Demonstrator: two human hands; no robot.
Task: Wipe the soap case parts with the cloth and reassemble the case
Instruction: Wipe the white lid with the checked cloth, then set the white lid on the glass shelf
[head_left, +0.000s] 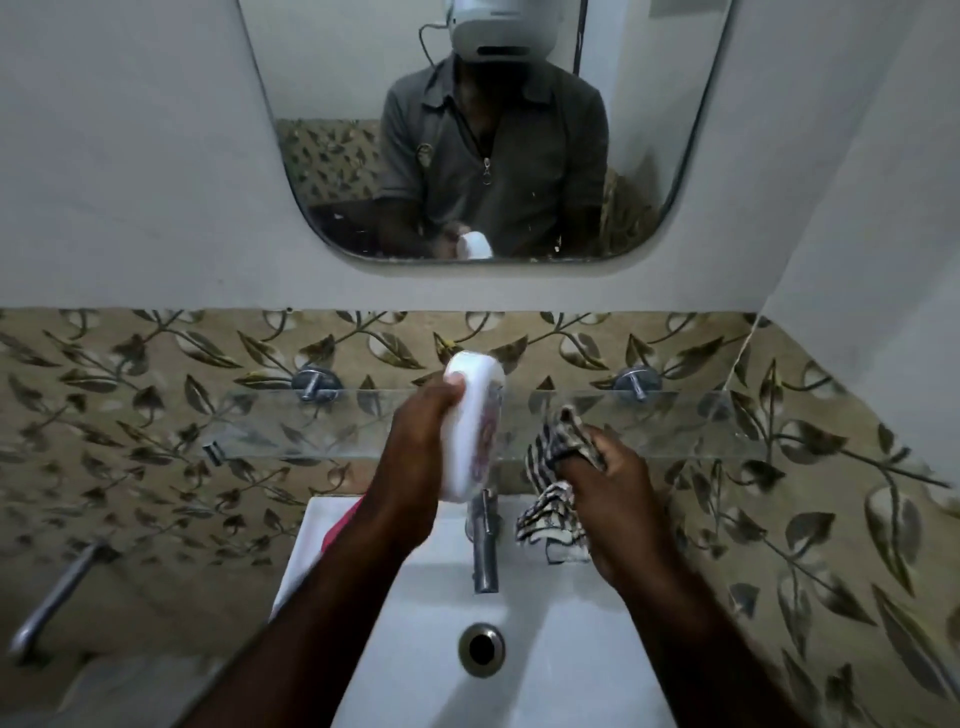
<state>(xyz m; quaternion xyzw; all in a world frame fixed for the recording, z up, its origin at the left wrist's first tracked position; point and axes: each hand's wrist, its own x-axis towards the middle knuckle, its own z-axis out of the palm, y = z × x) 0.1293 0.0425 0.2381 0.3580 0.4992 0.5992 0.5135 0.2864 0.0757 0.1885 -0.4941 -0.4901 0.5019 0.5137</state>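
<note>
Above the sink (545, 649), left hand (415, 447) grips the soap case (475, 426); right hand (615, 488) clutches the cloth (558, 467)

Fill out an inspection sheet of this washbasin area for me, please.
Surface: white sink with drain and tap.
Job's things: white soap case held on end above the tap; checked cloth beside it, apart.
Clutter: pink item at the sink's left edge, partly hidden.
Hands: left hand grips the soap case; right hand holds the bunched cloth.
Cables: headset cable, seen only in the mirror.
Surroundings: glass shelf, leaf-pattern tiles, metal rail at left.
</note>
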